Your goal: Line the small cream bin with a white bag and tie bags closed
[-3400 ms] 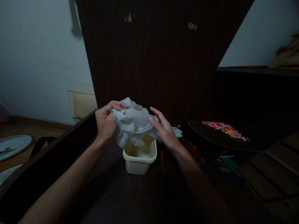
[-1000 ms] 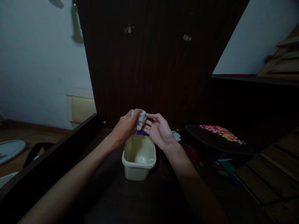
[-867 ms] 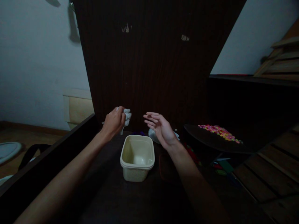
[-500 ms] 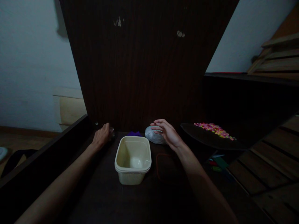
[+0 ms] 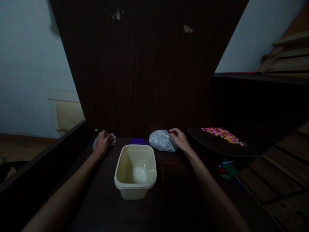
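At the back left of the dark surface, my left hand [image 5: 103, 144] is closed over a crumpled, see-through plastic bag [image 5: 113, 139]; its fingertips are partly hidden. My right hand [image 5: 180, 139] touches the right side of a knotted whitish plastic bag [image 5: 161, 140], with its fingers curved at the bag's edge. Between my forearms stands an empty cream tub [image 5: 135, 185], open at the top. Something purple [image 5: 138, 141] lies behind it, against the upright board.
A dark lid-like shape with a reddish rim [image 5: 162, 174] lies right of the tub. Pink and yellow pieces [image 5: 223, 134] sit on a dark corner shelf [image 5: 205, 141]. A raised ledge [image 5: 48, 158] runs along the left. Green and red items [image 5: 225, 170] are below the shelf.
My right hand has moved from over the whitish bag to its right side. My left hand has shifted slightly left, and more of the bag beneath it shows. The view has tilted slightly.
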`<state>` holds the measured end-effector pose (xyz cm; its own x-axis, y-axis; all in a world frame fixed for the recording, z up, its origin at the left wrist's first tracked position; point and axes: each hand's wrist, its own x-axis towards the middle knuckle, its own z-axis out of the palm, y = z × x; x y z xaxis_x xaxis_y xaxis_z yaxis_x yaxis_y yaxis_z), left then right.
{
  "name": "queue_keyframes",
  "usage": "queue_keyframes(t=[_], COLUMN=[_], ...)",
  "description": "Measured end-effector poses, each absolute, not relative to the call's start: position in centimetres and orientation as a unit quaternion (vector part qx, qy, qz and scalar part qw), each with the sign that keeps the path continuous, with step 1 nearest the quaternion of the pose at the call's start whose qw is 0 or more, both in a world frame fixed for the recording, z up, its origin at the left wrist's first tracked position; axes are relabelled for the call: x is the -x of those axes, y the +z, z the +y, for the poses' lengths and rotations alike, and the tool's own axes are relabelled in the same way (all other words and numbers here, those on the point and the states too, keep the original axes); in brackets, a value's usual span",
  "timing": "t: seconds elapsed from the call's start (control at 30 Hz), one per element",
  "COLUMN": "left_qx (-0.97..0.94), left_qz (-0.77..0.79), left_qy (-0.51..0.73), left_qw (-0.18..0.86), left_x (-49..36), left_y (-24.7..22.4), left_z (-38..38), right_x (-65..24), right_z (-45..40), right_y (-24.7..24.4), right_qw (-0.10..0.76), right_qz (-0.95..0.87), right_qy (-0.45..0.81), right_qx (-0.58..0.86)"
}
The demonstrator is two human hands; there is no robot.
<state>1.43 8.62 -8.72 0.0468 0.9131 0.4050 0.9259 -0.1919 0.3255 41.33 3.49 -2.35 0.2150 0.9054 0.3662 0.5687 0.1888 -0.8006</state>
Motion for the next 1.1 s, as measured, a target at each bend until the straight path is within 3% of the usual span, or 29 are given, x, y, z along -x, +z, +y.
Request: queue_keyframes(t=[0.27,0.47,0.67,0.9,1.1], left_qx=[0.711,0.664,0.622,0.638,0.65], left_qz=[-0.634,-0.648,-0.682,-0.674,-0.641], left_qy=[-0.3,-0.365,-0.373,-0.326,-0.363], left_qw=[-0.047,-0.074,-0.099,-0.181,-0.188], left_x=[-0.3,2.0,2.8,1.8,0.8], left_y=[-8.7,-6.3,-5.5,-7.4,-7.2], left_z=[8.6,7.4,6.6,5.7,5.1], right_x=[-40.6,-40.2,-39.9,-40.5,-40.3], right_z=[4.7,5.4,5.5,4.3,2.0], right_y=[-5.4,-5.5,-4.5,-0.6,4.1], right_qw=[0.335,0.295,0.353,0.487,0.599], right_qz=[-0.667,-0.679,-0.638,-0.577,-0.56], right_qy=[0.082,0.044,0.021,-0.002,-0.025], right_qx=[0.66,0.671,0.684,0.655,0.572])
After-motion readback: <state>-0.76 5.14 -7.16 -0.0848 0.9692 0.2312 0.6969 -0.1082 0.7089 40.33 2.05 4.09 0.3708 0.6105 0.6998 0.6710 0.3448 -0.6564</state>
